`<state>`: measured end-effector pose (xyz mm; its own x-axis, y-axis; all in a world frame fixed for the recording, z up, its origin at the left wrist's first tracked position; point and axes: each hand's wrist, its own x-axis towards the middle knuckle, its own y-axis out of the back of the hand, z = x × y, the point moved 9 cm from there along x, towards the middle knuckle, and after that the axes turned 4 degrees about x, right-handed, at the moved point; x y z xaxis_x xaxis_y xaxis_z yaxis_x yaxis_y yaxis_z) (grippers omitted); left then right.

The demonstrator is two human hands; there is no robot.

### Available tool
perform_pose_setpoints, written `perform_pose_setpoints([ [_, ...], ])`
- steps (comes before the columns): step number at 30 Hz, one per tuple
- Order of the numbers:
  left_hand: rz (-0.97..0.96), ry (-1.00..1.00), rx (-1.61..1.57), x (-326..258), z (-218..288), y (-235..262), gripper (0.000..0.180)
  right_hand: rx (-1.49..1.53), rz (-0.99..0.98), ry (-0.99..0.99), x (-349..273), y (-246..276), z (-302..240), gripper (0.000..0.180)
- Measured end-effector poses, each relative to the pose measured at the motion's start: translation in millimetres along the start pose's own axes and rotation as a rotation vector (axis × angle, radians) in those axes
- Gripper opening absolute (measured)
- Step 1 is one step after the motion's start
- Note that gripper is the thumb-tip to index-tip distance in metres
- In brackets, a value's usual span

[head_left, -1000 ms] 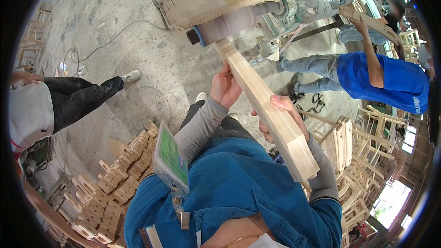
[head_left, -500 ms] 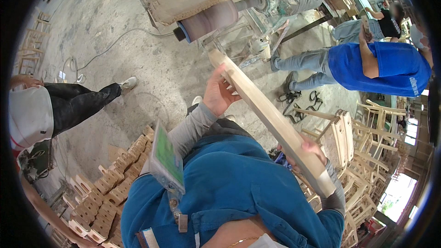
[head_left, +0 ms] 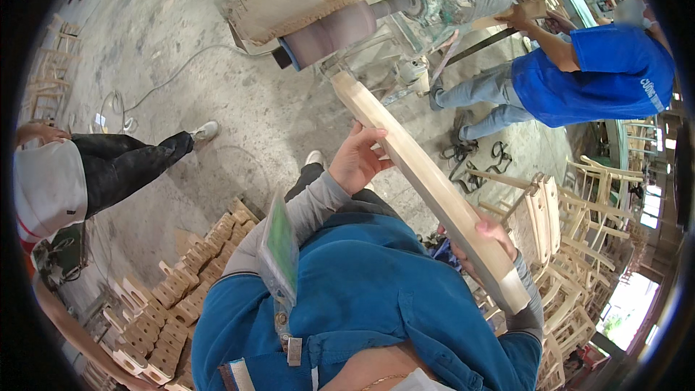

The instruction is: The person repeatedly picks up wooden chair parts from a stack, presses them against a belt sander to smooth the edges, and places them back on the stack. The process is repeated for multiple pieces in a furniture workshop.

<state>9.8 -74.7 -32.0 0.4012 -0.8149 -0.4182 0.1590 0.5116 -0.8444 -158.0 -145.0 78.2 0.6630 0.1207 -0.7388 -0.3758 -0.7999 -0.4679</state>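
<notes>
Gripping a long curved wooden slat [head_left: 427, 181] with both hands, left hand [head_left: 356, 161] closed near its upper half, right hand [head_left: 486, 240] near its lower end, the person holds it tilted just below the sanding drum [head_left: 329, 31], not touching, so sanding seemingly remains.
</notes>
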Motion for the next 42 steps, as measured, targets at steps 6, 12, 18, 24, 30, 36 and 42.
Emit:
perform_pose_setpoints([
  [6,0.002,-0.04,-0.077,22,37,17,0.044,0.171,0.004,-0.056,69,-29,-35,0.067],
  [12,0.066,0.013,-0.222,49,65,44,0.043,0.211,0.031,-0.189,119,-49,-67,0.06],
  [18,0.003,-0.048,-0.226,57,80,45,0.042,0.175,0.067,-0.153,125,-63,-85,0.062],
  [24,0.032,-0.019,-0.17,48,77,35,0.042,0.132,-0.037,-0.248,113,-61,-75,0.062],
  [30,0.016,-0.02,-0.196,34,72,21,0.041,0.188,-0.044,-0.284,96,-59,-60,0.062],
  [36,0.017,-0.046,-0.139,19,61,11,0.038,0.198,-0.035,-0.221,75,-60,-51,0.062],
  [42,-0.008,-0.049,-0.092,9,45,-5,0.036,0.205,0.082,-0.037,51,-49,-47,0.071],
])
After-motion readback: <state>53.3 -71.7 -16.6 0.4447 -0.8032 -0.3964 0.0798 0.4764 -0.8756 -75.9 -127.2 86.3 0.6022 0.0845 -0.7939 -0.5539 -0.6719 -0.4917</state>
